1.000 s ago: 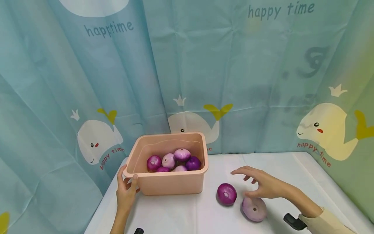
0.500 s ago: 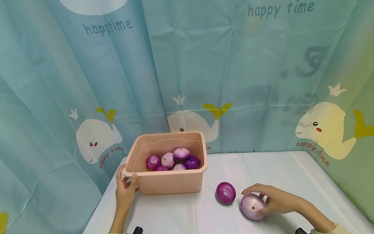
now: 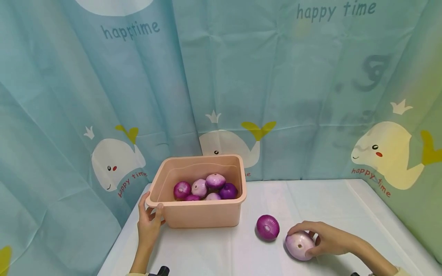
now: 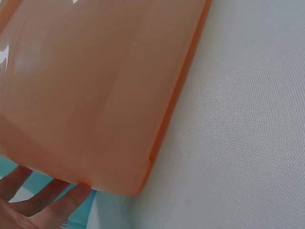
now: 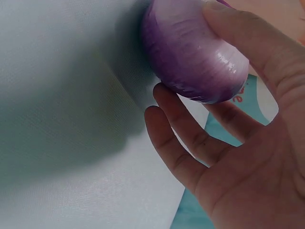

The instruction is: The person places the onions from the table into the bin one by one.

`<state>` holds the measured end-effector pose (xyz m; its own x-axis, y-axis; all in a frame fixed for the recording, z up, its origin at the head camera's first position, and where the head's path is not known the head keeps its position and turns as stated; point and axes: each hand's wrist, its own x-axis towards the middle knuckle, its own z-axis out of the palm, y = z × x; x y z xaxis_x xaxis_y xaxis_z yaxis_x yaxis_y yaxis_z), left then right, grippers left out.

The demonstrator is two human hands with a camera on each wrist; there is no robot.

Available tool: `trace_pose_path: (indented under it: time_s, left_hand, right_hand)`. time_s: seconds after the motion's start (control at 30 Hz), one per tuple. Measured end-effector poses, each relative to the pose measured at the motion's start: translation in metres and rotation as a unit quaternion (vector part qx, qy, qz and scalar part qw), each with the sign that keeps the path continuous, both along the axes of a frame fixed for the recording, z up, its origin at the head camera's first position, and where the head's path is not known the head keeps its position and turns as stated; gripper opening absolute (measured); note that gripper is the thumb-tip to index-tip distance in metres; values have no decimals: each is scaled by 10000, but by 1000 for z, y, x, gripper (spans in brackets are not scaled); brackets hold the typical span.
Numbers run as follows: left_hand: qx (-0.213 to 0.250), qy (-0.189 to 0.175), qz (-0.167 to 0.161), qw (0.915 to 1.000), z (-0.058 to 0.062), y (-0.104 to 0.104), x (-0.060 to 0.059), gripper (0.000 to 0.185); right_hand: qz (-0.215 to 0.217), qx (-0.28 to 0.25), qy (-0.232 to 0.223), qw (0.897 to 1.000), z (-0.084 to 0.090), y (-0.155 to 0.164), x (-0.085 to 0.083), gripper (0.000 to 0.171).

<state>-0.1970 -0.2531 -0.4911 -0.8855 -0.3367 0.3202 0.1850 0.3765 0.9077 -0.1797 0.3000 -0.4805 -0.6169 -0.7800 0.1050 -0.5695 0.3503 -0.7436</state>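
Observation:
My right hand (image 3: 319, 239) grips a pale purple onion (image 3: 299, 245) that rests on the white table (image 3: 214, 253); the right wrist view shows fingers and thumb curled round this onion (image 5: 190, 52). A darker purple onion (image 3: 267, 227) lies just left of it, untouched. My left hand (image 3: 149, 222) holds the front left corner of a pink plastic tub (image 3: 203, 214), thumb on the rim. In the left wrist view the tub wall (image 4: 95, 86) fills the frame, with fingertips (image 4: 52, 200) under its corner. Several purple onions (image 3: 207, 188) lie inside the tub.
A teal curtain (image 3: 276, 96) with whale prints hangs close behind the table and along both sides. Bare white tabletop stretches right of the tub and behind the two loose onions. The table's left edge runs near my left forearm.
My right hand came down from above the table onto the pale onion and curled round it. The left hand and tub stayed put.

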Motion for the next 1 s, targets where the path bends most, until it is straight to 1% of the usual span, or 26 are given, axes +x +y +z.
trace_pose_path:
  time_s: [0.3,0.53,0.67,0.8,0.9,1.0]
  left_hand:
    - [-14,45,-38,10000,0,-1,-1,68]
    - [-78,50,-3,10000,1,0,0,68]
    - [-19,74,-19,10000,2,0,2,68]
    - [26,69,-30,10000,2,0,2,68]
    - [53,18,-43,10000,2,0,2,68]
    - [89,-45,-78,9999,0,0,1,68]
  right_hand:
    - [-81,-32,-294,9995,-2,3,0,53]
    - [-42,-30,-254,9997,-2,4,0,53]
    - [37,20,-71,10000,1,0,-2,55]
    - [113,164,202,9996,9,-5,-8,57]
    - [141,233,374,9989,18,-7,-15,58]
    - [172,299,528,9980,31,-9,-23,58]
